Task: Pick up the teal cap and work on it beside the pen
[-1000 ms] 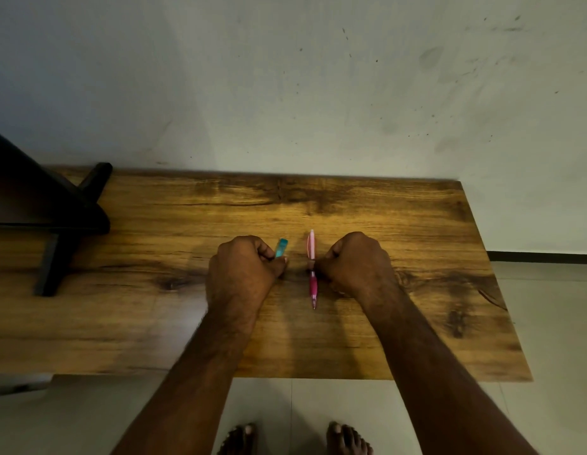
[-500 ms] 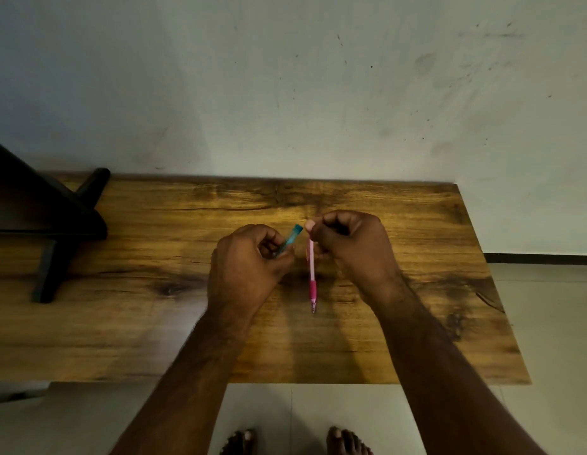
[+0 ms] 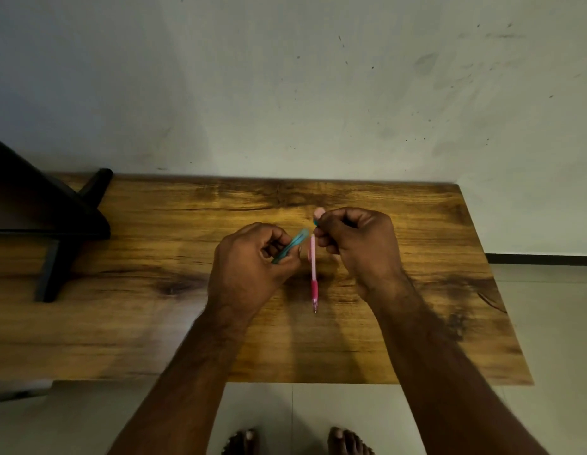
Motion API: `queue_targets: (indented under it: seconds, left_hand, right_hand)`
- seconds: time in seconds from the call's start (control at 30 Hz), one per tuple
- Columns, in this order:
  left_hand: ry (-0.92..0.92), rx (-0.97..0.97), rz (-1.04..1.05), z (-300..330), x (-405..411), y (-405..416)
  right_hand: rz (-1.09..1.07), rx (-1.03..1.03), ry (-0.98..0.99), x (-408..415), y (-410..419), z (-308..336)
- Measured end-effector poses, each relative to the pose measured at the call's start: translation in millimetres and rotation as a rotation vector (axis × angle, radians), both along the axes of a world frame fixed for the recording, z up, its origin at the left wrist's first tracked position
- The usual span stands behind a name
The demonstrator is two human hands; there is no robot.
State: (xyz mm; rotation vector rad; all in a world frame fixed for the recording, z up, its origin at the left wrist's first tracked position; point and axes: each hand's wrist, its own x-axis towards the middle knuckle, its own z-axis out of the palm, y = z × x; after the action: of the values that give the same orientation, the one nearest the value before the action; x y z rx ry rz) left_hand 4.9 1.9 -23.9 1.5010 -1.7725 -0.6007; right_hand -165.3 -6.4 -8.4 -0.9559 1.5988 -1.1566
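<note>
Over a wooden table point(image 3: 416, 323), my left hand point(image 3: 249, 264) grips a slim teal pen-like item point(image 3: 293, 244) between thumb and fingers. It is blurred, and its free end points up and right. My right hand point(image 3: 357, 244) pinches a pink pen point(image 3: 313, 274) near its top end. The pale pink top pokes out above my fingers and the darker pink grip and tip point toward me. The two hands are close together, and the teal item's end is just left of the pen.
A dark, black stand point(image 3: 55, 221) occupies the table's left end, with a leg reaching to the wall. A scuffed pale wall point(image 3: 318, 93) backs the table. The table's right edge borders a tiled floor point(image 3: 548, 323). Bare feet point(image 3: 348, 441) show below the front edge.
My right hand went from resting beside the pink pen on the table to pinching its top end and raising it. My left hand lifted and tilted the teal item.
</note>
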Motion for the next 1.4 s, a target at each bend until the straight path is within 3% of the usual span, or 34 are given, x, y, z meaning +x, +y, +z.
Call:
queue_targets:
  seconds: [0.1,0.2,0.5,0.73,0.8,0.87,0.93,1.0,1.07,1.17,1.4]
  left_hand:
    - [0.019,0.008,0.045,-4,7,-2]
    - [0.064,0.017,0.108,-5,14,-6]
    - [0.106,0.047,0.193,-6,21,-11]
    - [0.102,0.071,0.146,-7,22,-10]
    - [0.114,0.074,0.135,-6,22,-10]
    - [0.123,0.075,0.120,-3,22,-10]
    - [0.125,0.066,0.102,-1,22,-9]
    - [0.106,0.037,0.080,0,21,-9]
    - [0.076,0.010,0.047,1,19,-10]
    - [0.048,-0.020,-0.007,2,19,-10]
    - [0.017,-0.032,-0.068,8,19,-14]
  right_hand:
    - [-0.041,-0.039,0.044,-3,-2,-4]
    - [0.015,-0.081,0.257,5,1,-9]
    - [0.534,-0.195,0.963,47,19,-28]
    - [0.590,-0.142,1.016,48,16,-32]
    - [0.553,-0.135,0.943,44,15,-31]
    - [0.365,-0.130,0.694,39,11,-29]
    - [0.104,-0.064,0.221,33,6,-23]
    - [-0.016,0.054,-0.305,29,3,-14]
    - [-0.020,0.108,-0.589,24,2,-8]
    - [0.009,0.133,-0.728,21,4,-8]
    - [0.052,0.206,-0.746,18,5,-9]
